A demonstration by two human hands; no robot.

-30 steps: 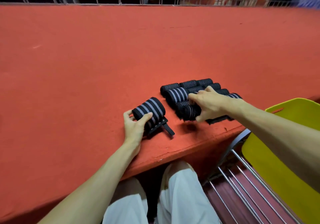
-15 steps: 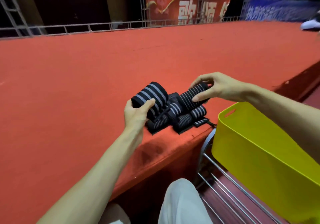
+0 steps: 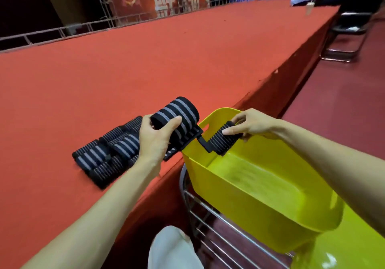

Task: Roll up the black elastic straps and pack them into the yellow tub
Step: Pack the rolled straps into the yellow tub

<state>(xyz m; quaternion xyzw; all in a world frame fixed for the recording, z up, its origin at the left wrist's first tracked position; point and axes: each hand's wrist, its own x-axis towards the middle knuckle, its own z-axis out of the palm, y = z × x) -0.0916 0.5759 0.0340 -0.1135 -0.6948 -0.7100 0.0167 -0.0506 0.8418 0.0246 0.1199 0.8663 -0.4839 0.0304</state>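
Elastic rolled straps appear soft and light, best gripped around the coil: left hand point(image 3: 155, 137) grasps one roll point(image 3: 177, 116), right hand point(image 3: 253, 123) pinches another point(image 3: 224, 139) over the yellow tub point(image 3: 260, 202).

Bright, even light pours from above onto the red table point(image 3: 198, 60), the far left is near black, shadows are soft, the yellow tub point(image 3: 239, 202) gleams near right, and the edges bow and smear.
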